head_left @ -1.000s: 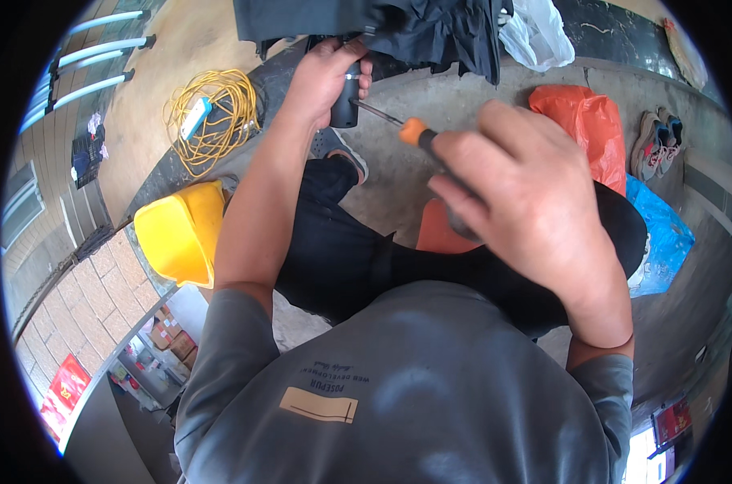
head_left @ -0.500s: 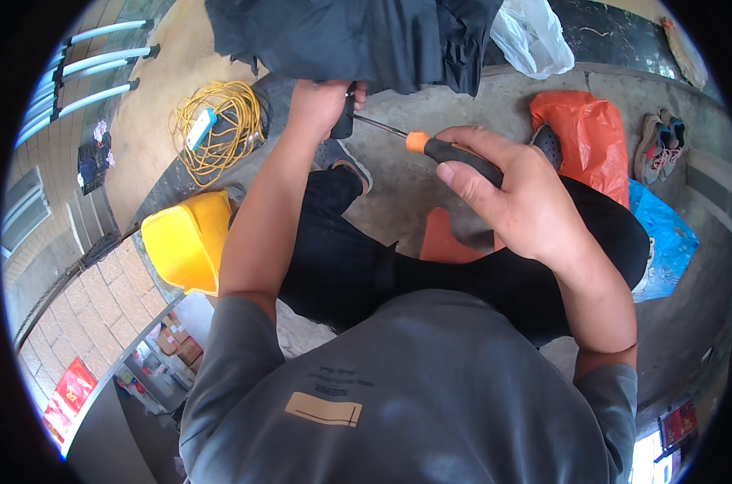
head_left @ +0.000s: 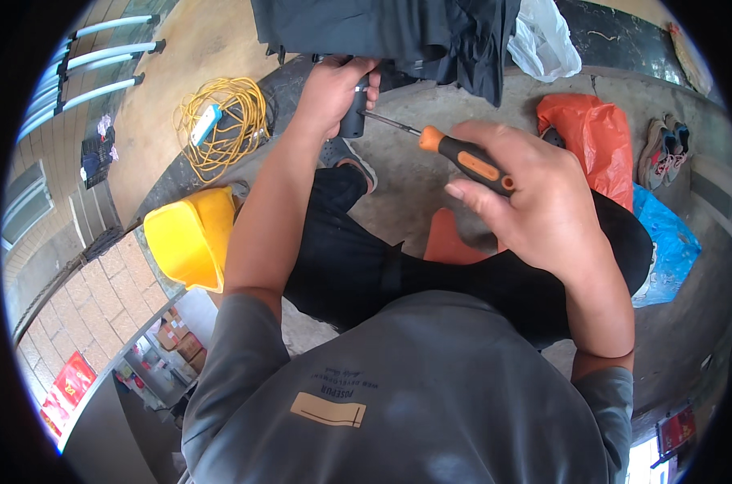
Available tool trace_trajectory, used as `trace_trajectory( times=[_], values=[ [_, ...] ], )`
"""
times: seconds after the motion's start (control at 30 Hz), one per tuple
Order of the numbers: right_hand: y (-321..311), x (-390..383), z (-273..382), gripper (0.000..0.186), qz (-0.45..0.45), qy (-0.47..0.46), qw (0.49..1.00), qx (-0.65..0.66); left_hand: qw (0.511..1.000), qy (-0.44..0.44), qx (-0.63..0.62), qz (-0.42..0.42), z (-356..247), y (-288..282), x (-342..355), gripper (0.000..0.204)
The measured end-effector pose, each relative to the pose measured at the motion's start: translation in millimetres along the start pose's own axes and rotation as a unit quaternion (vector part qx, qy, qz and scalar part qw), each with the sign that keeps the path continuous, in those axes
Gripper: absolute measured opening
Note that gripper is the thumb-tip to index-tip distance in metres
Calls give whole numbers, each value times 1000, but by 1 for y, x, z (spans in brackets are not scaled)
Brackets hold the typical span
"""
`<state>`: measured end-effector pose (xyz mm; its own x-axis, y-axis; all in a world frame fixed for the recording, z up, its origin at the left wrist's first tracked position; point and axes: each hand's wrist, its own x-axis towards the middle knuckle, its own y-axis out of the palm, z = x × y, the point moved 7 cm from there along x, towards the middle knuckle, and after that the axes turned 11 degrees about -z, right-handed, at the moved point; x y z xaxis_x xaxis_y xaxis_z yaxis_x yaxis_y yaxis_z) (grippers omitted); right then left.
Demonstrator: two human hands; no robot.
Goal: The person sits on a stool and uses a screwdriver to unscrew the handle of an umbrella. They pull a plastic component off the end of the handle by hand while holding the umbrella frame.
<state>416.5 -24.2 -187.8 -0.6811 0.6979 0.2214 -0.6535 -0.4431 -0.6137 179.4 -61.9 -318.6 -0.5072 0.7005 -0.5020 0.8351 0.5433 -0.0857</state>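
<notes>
The screwdriver, with an orange-and-black handle, lay nearly level, its long axis running from lower right to upper left and its thin metal shaft pointing at a dark cylindrical part. The right hand was curled around the handle, fingers wrapped. The left hand clasped the dark part, just below a dark cloth. A yellow hard hat and a coiled yellow cable lay on the floor at left.

Single head fisheye, looking steeply down, close.
</notes>
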Motion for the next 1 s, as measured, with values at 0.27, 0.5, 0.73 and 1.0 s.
trace_trajectory(
  times=[0.27,0.5,0.73,1.0],
  values=[
    [-3,-2,-13,30,-39,73,996,35,1000,4,-26,-8,-3,3,2,18],
    [-9,4,6,29,-35,-101,993,-46,1000,-11,7,-20,-6,-1,-2,19],
    [5,-6,-23,34,79,229,960,143,999,-11,-31,-20,-6,-5,-4,21],
    [13,-9,10,19,16,-31,999,-39,998,4,57,-31,-5,-8,-4,18]
  ],
)
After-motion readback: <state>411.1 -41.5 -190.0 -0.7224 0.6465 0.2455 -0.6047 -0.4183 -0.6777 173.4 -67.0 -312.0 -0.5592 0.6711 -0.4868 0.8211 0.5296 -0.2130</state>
